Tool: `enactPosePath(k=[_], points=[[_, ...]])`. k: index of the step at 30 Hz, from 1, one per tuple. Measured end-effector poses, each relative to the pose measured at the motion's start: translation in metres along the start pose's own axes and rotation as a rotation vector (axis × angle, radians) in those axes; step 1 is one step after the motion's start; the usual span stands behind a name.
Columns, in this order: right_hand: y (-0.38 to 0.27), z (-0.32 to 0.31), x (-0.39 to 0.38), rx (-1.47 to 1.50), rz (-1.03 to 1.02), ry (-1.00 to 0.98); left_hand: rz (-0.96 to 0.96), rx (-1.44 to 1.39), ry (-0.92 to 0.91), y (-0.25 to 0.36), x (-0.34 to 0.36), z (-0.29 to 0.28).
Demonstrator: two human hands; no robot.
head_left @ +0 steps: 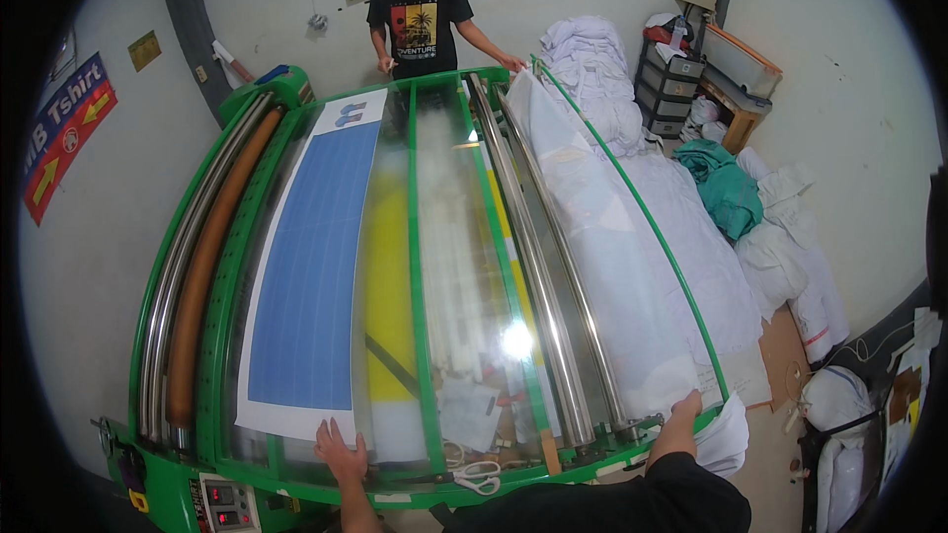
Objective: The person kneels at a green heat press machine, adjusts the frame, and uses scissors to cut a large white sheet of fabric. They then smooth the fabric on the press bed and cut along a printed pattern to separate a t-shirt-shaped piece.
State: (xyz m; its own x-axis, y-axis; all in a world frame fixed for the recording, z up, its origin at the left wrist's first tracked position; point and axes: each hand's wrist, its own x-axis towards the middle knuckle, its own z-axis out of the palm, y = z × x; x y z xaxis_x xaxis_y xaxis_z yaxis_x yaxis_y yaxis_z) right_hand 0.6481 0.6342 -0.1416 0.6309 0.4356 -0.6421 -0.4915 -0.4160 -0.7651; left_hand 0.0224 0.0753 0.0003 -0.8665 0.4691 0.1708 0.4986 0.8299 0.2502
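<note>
My left hand [342, 450] lies flat with its fingers spread on the near edge of a long paper sheet with a blue print [311, 266]. That sheet rests on the clear-topped bed of a green-framed roller machine. At the near right corner, my right hand [681, 411] is closed at the edge of a sheer white fabric [602, 266], with its fingertips partly hidden. The fabric stretches along the shiny metal rollers [538, 286] and a curved green bar [642, 202]. White-handled scissors [477, 477] lie on the near frame between my hands.
Across the machine stands a person [420, 20] in a black T-shirt, one hand [512, 62] at the fabric's far corner. White cloth [592, 69] is heaped at the right, beside green cloth [726, 188] and drawers [667, 89]. A control panel [227, 503] sits at the near left.
</note>
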Motion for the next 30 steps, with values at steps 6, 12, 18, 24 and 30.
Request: enactPosePath(k=[6,12,18,24,30], points=[[-0.001,0.007,-0.009,-0.499,-0.249,0.093,-0.005,0.017,-0.005,0.001,0.0,0.0],[0.04,0.027,-0.075,-1.267,-0.953,-0.213,0.011,0.017,0.008,-0.001,0.0,0.002],[0.059,0.041,-0.137,-1.386,-0.647,-0.638,-0.009,0.011,-0.008,-0.003,0.001,0.001],[0.078,0.051,-0.1,-1.131,-0.454,-0.142,-0.004,-0.02,0.007,0.002,0.003,0.005],[0.078,0.039,-0.082,-1.024,-0.112,-0.338,-0.02,0.002,0.002,-0.003,-0.002,-0.001]])
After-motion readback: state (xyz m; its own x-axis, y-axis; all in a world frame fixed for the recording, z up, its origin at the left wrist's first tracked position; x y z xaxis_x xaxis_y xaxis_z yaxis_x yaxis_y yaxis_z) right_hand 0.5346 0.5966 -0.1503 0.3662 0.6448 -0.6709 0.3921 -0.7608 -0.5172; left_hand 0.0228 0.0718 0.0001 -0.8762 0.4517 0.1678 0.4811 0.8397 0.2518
